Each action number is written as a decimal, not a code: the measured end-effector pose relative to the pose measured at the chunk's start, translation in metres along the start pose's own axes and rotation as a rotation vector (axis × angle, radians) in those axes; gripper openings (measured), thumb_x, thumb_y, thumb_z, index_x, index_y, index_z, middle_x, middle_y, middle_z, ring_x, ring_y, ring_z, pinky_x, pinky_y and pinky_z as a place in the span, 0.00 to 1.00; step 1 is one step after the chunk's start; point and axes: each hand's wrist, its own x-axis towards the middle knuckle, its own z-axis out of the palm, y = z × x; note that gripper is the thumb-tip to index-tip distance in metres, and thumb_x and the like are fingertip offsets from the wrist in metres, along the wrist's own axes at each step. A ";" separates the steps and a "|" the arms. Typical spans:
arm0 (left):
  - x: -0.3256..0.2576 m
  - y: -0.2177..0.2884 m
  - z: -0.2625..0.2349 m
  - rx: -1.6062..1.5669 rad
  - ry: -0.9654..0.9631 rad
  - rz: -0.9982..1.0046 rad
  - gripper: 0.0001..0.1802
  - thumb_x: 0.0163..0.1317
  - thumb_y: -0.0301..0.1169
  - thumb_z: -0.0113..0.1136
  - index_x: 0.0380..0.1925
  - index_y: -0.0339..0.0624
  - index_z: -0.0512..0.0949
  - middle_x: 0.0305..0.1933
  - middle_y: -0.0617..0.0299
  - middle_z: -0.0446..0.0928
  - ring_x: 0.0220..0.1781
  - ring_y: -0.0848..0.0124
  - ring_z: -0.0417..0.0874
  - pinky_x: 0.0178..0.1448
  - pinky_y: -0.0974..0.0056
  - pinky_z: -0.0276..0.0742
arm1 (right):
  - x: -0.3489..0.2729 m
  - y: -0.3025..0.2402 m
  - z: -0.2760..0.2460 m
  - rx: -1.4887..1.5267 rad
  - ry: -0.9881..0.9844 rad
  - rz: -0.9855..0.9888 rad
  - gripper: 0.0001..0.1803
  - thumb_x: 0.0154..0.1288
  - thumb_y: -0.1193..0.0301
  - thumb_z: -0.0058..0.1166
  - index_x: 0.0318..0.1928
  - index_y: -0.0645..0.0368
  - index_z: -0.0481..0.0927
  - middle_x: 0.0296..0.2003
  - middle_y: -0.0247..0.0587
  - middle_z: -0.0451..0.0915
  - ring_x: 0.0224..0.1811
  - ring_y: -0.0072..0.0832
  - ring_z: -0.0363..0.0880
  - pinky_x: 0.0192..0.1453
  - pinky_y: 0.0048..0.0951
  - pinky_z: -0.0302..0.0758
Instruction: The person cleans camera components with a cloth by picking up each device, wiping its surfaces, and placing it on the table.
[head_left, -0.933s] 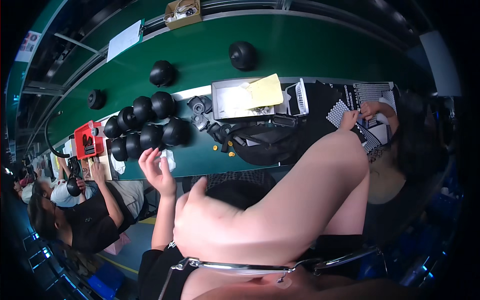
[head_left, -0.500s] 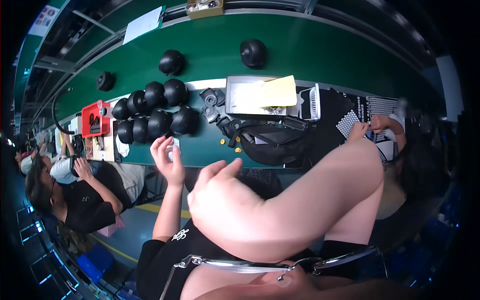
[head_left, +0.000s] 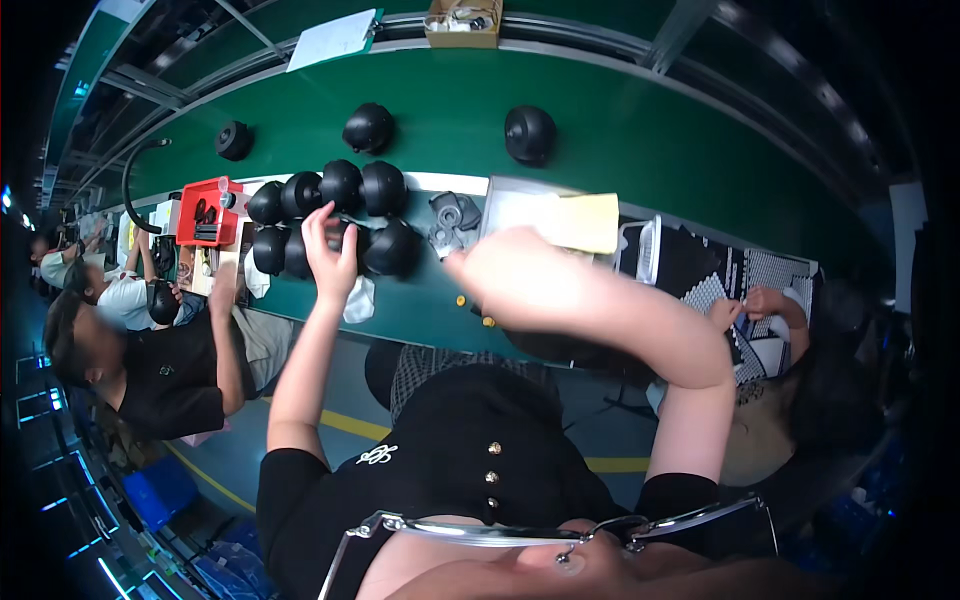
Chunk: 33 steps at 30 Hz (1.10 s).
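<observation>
Two rows of round black housings stand on the green workbench in front of me. My left hand is raised at the front row, thumb and fingers apart. It overlaps one of the housings, and whether it touches it I cannot tell. A crumpled white cloth lies beside my left wrist. My right hand is washed out by glare and smeared by motion. Its fingertips point left, close to a cluster of dark grey parts. What that hand holds, if anything, is hidden.
Behind the right hand stands a shallow box with yellow paper. More black housings sit on the green surface farther back. A red bin stands left. Small yellow pieces lie near the front edge. Co-workers sit on both sides.
My left hand has moved up to the front row of black housings. My right hand has swung away from my chest, out over the bench toward the grey parts.
</observation>
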 end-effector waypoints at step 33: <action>0.262 -0.173 0.165 -1.292 -0.384 -0.755 0.32 0.62 0.48 0.60 0.61 0.39 0.71 0.57 0.51 0.79 0.56 0.59 0.83 0.63 0.47 0.77 | 0.228 0.272 0.082 2.185 1.101 0.317 0.35 0.61 0.50 0.65 0.66 0.41 0.66 0.65 0.48 0.67 0.65 0.55 0.68 0.51 0.74 0.70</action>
